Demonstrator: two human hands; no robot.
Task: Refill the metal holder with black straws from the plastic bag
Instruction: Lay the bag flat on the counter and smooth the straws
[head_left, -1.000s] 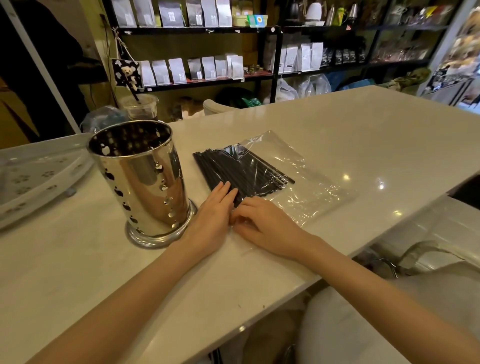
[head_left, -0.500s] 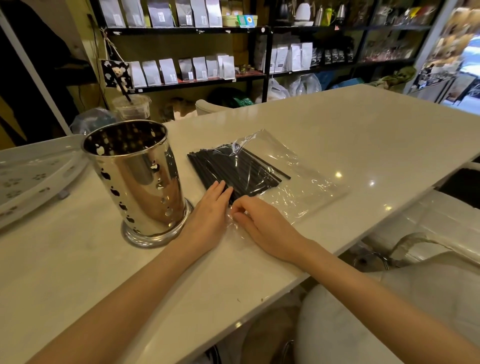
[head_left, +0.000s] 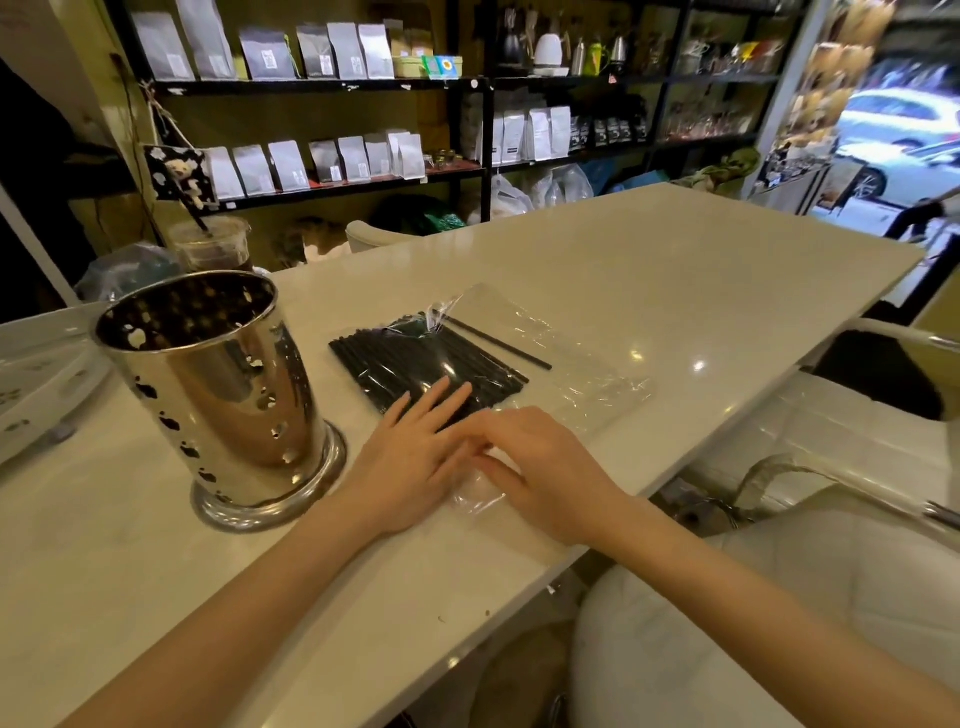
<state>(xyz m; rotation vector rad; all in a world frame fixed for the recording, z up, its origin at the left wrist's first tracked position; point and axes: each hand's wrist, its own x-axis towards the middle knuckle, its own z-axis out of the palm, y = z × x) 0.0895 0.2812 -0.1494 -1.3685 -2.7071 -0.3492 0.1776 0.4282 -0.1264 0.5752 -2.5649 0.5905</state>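
A shiny perforated metal holder (head_left: 218, 395) stands upright on the pale counter, left of centre, and looks empty. To its right a clear plastic bag (head_left: 561, 364) lies flat with a bundle of black straws (head_left: 410, 364) inside. My left hand (head_left: 410, 457) rests flat, its fingers spread over the near end of the straws. My right hand (head_left: 540, 467) lies beside it on the bag's near edge, fingers curled against the plastic; whether it pinches the bag is unclear.
A white patterned tray (head_left: 31, 374) sits at the far left. An iced drink cup (head_left: 213, 249) with a straw stands behind the holder. The counter's front edge runs close to my arms, with white chairs (head_left: 857, 447) below right. Shelves of pouches fill the background.
My left hand has slid forward onto the straw bundle. My right hand stays at the bag's near edge. The view has shifted slightly.
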